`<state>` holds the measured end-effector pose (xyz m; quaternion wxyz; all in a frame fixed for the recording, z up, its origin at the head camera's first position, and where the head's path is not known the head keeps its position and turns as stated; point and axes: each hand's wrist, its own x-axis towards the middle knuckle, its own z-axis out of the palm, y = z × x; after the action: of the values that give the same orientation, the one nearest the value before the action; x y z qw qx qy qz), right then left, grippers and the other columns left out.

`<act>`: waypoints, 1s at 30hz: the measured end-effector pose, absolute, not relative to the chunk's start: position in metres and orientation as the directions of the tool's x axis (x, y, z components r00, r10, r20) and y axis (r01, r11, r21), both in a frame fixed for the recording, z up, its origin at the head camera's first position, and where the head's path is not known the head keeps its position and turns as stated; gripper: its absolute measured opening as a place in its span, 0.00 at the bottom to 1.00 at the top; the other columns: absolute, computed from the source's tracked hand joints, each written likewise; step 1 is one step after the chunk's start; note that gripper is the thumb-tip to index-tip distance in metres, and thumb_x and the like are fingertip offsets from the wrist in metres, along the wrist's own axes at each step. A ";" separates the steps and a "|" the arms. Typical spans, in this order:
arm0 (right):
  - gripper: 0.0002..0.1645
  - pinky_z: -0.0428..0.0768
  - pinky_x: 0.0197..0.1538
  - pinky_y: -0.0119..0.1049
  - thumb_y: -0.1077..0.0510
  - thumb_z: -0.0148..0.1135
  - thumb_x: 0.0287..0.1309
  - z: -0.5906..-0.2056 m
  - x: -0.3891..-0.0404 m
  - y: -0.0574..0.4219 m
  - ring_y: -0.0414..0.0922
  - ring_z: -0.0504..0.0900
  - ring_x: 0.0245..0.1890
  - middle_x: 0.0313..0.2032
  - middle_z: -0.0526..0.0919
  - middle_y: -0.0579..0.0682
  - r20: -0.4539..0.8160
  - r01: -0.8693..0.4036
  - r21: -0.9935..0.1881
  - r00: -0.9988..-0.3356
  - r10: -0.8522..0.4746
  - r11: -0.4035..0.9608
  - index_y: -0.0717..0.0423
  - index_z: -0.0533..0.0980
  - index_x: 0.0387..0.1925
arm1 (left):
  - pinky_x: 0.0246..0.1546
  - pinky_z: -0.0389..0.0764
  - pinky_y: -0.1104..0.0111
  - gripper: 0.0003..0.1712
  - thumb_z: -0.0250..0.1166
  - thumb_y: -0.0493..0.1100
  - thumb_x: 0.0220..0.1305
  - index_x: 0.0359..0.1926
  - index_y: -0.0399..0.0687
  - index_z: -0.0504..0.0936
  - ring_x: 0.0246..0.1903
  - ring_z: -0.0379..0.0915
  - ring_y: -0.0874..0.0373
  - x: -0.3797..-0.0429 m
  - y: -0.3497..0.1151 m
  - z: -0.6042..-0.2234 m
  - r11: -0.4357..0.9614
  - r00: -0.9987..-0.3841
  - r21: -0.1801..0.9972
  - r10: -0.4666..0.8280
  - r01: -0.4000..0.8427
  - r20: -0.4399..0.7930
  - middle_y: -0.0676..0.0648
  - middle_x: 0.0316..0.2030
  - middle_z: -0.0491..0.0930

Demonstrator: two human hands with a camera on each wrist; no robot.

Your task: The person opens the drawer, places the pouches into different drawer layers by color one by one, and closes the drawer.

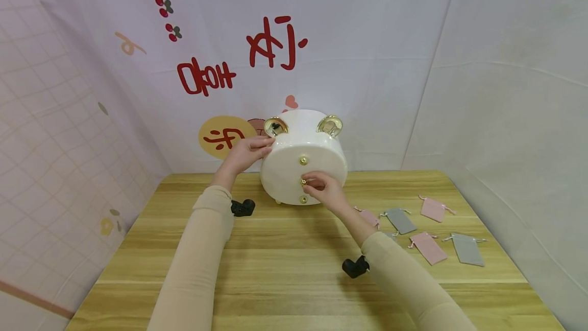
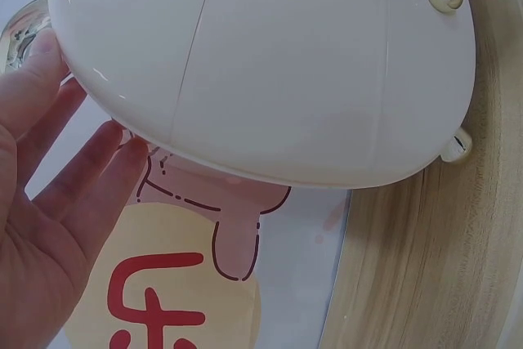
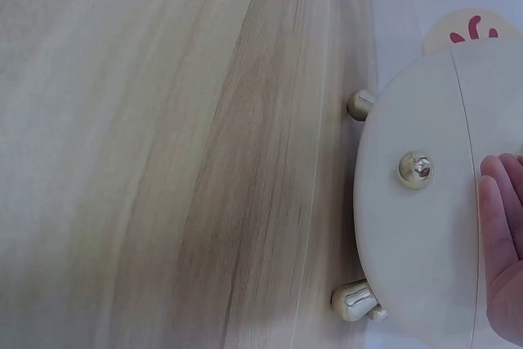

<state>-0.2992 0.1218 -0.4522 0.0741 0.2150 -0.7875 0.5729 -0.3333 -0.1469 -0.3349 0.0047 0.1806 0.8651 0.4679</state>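
Observation:
A rounded white drawer box [image 1: 282, 175] stands at the back of the table, with two gold ears and short gold feet [image 3: 354, 301]. Thin seams divide its front, which carries a top knob [image 1: 303, 160], a middle knob [image 1: 303, 181] and a bottom knob [image 3: 416, 170], all gold. My left hand [image 1: 245, 155] touches the box's upper left side with extended fingers, by the left ear [image 1: 276, 126]. With thumb and fingertips, my right hand [image 1: 325, 191] pinches the middle knob. In the right wrist view that hand is partly cut off at the edge.
Several pink and grey drawstring pouches lie on the right of the wooden table [image 1: 275, 269], among them a pink pouch [image 1: 429, 247] and a grey pouch [image 1: 467, 249]. A printed cloth [image 1: 367, 65] hangs close behind the box. Black wrist devices [image 1: 356, 267] are worn at both sleeves.

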 end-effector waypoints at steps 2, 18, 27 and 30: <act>0.16 0.83 0.39 0.36 0.65 0.68 0.60 -0.452 -0.299 0.121 0.50 0.87 0.38 0.39 0.87 0.55 0.360 -0.418 -0.876 -0.899 -0.251 0.240 0.57 0.82 0.50 | 0.66 0.66 0.54 0.24 0.63 0.48 0.71 0.66 0.56 0.77 0.71 0.55 0.51 -0.333 -0.147 -0.335 0.500 -0.936 0.811 0.317 0.304 0.155 0.46 0.69 0.67; 0.13 0.85 0.39 0.38 0.69 0.65 0.61 -0.454 -0.296 0.118 0.54 0.87 0.38 0.40 0.87 0.60 0.382 -0.427 -0.887 -0.893 -0.238 0.178 0.62 0.82 0.49 | 0.65 0.68 0.54 0.24 0.63 0.49 0.71 0.65 0.56 0.78 0.70 0.57 0.51 -0.333 -0.148 -0.337 0.506 -0.934 0.804 0.319 0.312 0.161 0.47 0.69 0.68; 0.14 0.85 0.39 0.38 0.70 0.66 0.60 -0.453 -0.290 0.119 0.60 0.86 0.39 0.39 0.86 0.64 0.395 -0.435 -0.888 -0.887 -0.238 0.151 0.66 0.81 0.48 | 0.63 0.70 0.54 0.23 0.63 0.49 0.71 0.65 0.55 0.78 0.68 0.62 0.50 -0.334 -0.149 -0.336 0.497 -0.932 0.808 0.324 0.316 0.166 0.46 0.69 0.67; 0.15 0.85 0.40 0.39 0.71 0.66 0.59 -0.452 -0.286 0.119 0.64 0.85 0.40 0.40 0.85 0.67 0.387 -0.425 -0.897 -0.888 -0.247 0.122 0.69 0.80 0.49 | 0.64 0.69 0.54 0.24 0.63 0.50 0.70 0.65 0.56 0.78 0.69 0.61 0.50 -0.334 -0.149 -0.336 0.500 -0.932 0.807 0.323 0.314 0.163 0.46 0.69 0.68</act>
<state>-0.2860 0.1193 -0.4525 0.0713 0.2253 -0.7456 0.6230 -0.3343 -0.1485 -0.3358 0.0048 0.1841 0.8660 0.4649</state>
